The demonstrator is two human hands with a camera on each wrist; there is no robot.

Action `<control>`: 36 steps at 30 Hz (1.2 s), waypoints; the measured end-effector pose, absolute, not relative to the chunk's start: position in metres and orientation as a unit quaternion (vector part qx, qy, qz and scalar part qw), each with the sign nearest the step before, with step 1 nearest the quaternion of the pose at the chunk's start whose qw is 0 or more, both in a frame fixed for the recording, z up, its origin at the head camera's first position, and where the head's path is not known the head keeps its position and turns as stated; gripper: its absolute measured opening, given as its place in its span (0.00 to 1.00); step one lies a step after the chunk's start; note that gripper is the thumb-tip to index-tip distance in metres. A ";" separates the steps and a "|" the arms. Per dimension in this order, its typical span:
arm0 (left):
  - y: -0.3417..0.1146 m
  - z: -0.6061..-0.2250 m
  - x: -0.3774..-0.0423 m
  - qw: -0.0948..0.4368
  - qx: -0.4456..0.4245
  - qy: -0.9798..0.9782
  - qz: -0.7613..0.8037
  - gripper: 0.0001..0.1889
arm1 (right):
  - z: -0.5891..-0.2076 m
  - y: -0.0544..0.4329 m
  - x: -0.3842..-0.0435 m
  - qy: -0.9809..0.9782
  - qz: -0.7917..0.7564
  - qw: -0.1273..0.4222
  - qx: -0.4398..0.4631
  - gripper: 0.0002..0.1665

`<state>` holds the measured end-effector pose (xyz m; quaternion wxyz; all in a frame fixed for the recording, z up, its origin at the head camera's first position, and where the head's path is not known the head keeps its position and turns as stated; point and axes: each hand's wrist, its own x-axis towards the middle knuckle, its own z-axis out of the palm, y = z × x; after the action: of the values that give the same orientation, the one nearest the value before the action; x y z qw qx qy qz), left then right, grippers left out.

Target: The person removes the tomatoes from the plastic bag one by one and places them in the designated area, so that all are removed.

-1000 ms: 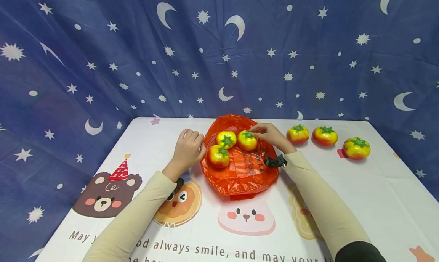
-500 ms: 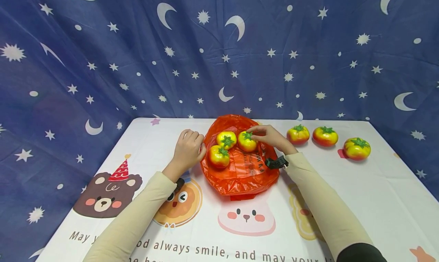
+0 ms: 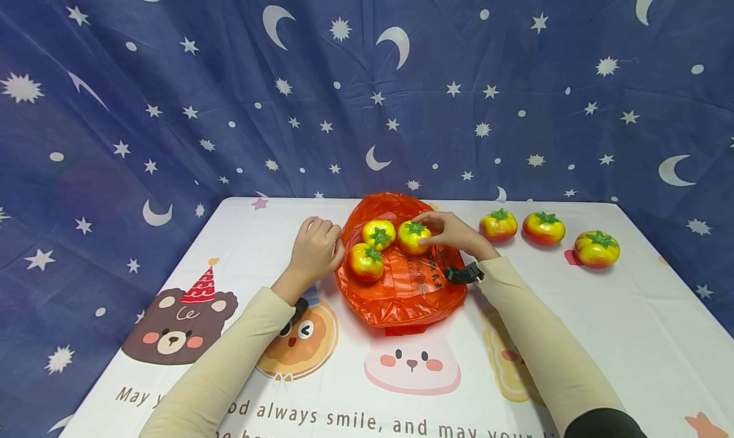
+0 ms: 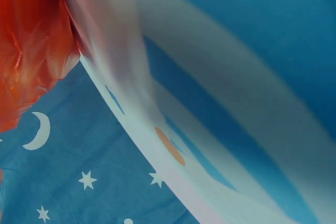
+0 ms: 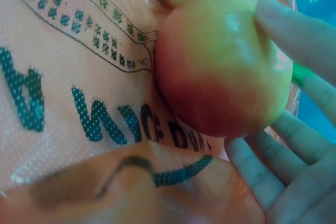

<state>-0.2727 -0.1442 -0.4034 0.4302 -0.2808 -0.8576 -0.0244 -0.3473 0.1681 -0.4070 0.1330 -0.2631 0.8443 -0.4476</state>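
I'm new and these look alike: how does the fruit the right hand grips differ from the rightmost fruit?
The gripped fruit is in the red bag; the rightmost fruit sits on the white tablecloth. The right hand holds the gripped fruit; no hand touches the rightmost fruit. From the head view, the gripped fruit looks mostly yellow, the rightmost fruit redder below. Both have green leafy tops.
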 end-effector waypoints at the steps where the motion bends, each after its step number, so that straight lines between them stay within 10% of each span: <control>1: -0.144 -0.403 -0.273 0.430 -0.281 -0.857 -0.025 0.05 | -0.408 0.169 -0.348 0.844 -0.447 0.135 -0.262 0.31; 36: -0.145 -0.407 -0.275 0.422 -0.278 -0.863 -0.017 0.06 | -0.412 0.176 -0.348 0.821 -0.466 0.178 -0.276 0.40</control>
<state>-0.2746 -0.1450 -0.4066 0.4221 -0.2782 -0.8627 -0.0167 -0.3480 0.1755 -0.4121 0.1783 -0.2765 0.8214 -0.4659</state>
